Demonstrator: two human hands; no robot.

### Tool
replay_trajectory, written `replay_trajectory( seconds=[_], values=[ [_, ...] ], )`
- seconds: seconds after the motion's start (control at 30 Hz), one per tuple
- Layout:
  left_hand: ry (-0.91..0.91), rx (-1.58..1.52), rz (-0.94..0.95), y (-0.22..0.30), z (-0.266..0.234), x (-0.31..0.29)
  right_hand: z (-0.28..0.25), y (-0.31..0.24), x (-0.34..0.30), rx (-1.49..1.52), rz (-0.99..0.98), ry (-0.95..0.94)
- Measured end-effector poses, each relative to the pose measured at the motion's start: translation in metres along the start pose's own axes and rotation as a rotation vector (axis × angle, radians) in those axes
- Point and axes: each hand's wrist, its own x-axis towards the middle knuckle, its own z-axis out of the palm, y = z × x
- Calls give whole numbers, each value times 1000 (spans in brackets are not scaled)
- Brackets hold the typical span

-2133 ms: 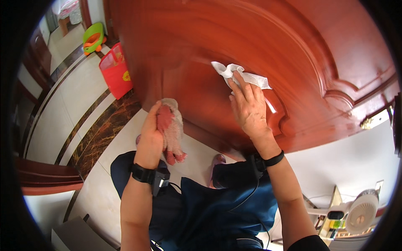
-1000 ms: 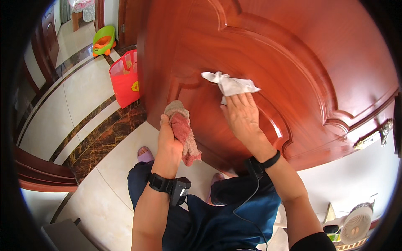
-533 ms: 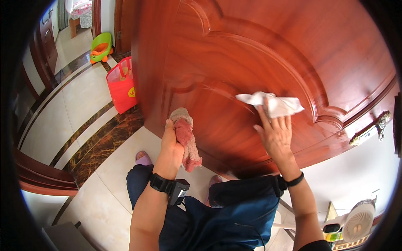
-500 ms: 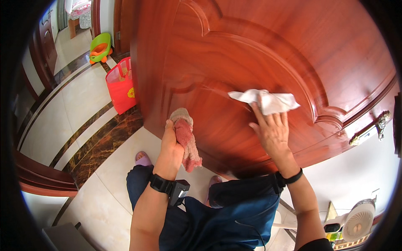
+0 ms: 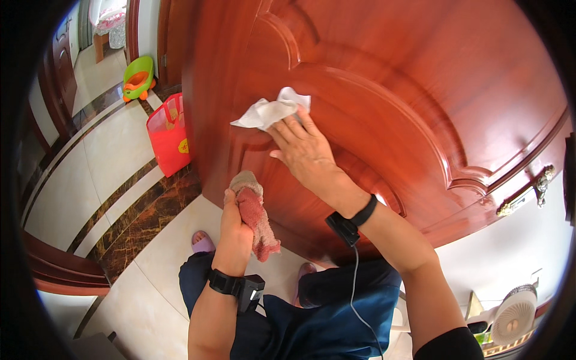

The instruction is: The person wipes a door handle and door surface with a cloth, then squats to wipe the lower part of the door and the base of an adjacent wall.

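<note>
A glossy red-brown wooden door point(image 5: 372, 114) with carved raised panels stands in front of me. My right hand point(image 5: 306, 150) lies against it with fingers stretched out, pressing a white wipe point(image 5: 267, 112) to the surface. The wipe sticks out beyond my fingertips, its corners loose. Lower and to the left, my left hand point(image 5: 235, 225) is closed round a bunched pink and beige towel point(image 5: 255, 213), held apart from the door. The towel's lower end hangs free over the floor.
An ornate metal door handle point(image 5: 541, 183) is at the right. A red bag point(image 5: 168, 141) and a green and orange child's potty point(image 5: 139, 78) stand on the tiled floor at the left. A white fan point(image 5: 514, 315) is at the lower right.
My right hand has slid the white wipe across the door to the left and upward. My left hand, still gripping the towel, has shifted slightly left and down in view.
</note>
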Motion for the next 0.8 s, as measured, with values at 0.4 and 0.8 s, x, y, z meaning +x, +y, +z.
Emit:
replay_trajectory(
  seconds=[0.4, 0.8],
  values=[
    [-265, 120, 16, -3, -18, -6, -81, 87, -79, -39, 318, 269],
    [-392, 261, 146, -4, -22, -33, -78, 91, -213, -37, 495, 6]
  ],
)
